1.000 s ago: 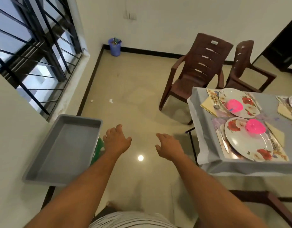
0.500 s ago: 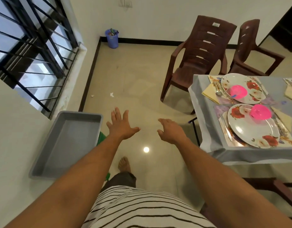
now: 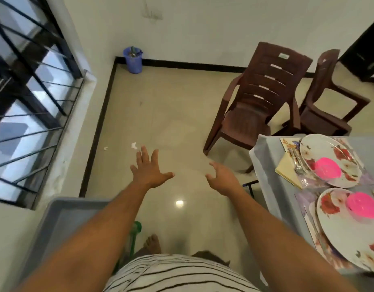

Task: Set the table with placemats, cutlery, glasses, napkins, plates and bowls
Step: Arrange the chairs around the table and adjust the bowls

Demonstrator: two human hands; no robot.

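Observation:
The table [image 3: 266,165] with a grey cloth stands at the right. On it lie two floral plates, the far plate [image 3: 348,157] and the near plate [image 3: 339,226], each with a pink bowl [image 3: 327,167] [image 3: 363,207] on top. A yellow napkin [image 3: 286,169] and cutlery [image 3: 297,163] sit left of the far plate, over patterned placemats [image 3: 304,199]. My left hand [image 3: 148,171] is stretched out over the floor with fingers spread, holding nothing. My right hand [image 3: 222,178] hangs beside it, fingers loosely curled and empty, left of the table edge.
A grey tray [image 3: 62,220] sits at the lower left on a green stool [image 3: 135,230], below a barred window [image 3: 30,81]. Two brown plastic chairs [image 3: 259,98] [image 3: 329,98] stand behind the table. A blue bin [image 3: 132,60] is in the far corner. My bare foot [image 3: 152,243] is on the tiled floor.
My left hand has opened from a loose curl to spread fingers. Both arms stretched forward and the view tilted, so the tray slid down to the lower left and the table to the right.

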